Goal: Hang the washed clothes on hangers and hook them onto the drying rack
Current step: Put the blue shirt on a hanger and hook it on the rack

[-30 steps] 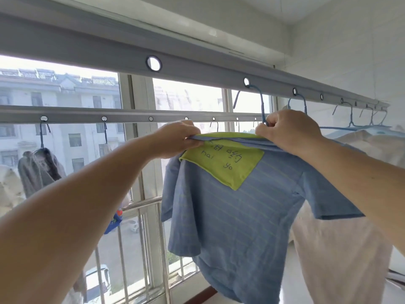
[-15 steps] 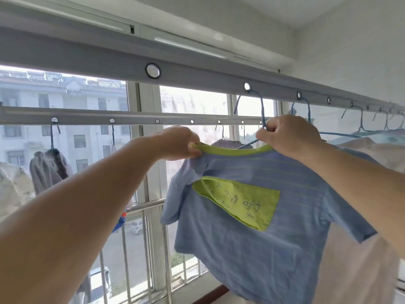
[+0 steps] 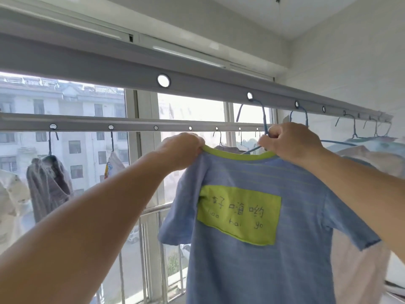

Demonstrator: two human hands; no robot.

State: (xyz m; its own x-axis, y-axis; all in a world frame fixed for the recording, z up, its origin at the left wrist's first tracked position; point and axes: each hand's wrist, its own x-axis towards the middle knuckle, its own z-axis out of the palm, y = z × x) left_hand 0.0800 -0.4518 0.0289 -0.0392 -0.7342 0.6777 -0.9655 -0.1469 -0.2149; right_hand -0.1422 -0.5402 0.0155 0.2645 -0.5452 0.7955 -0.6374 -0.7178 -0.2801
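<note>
Sunlit balcony window behind the drying rack [image 3: 197, 84] — both hands pinch a blue shirt [image 3: 252, 260] at its green collar, left hand [image 3: 182, 148], right hand [image 3: 289, 141]; its patch [image 3: 238, 213] reads "hai yo".

- This is a home balcony for drying clothes
- A long grey drying rack [image 3: 197, 84] with holes runs under the ceiling
- Clothes on hangers [image 3: 49, 183] dangle by the big window [image 3: 190, 108]
- Flats [image 3: 65, 128] stand outside
</note>
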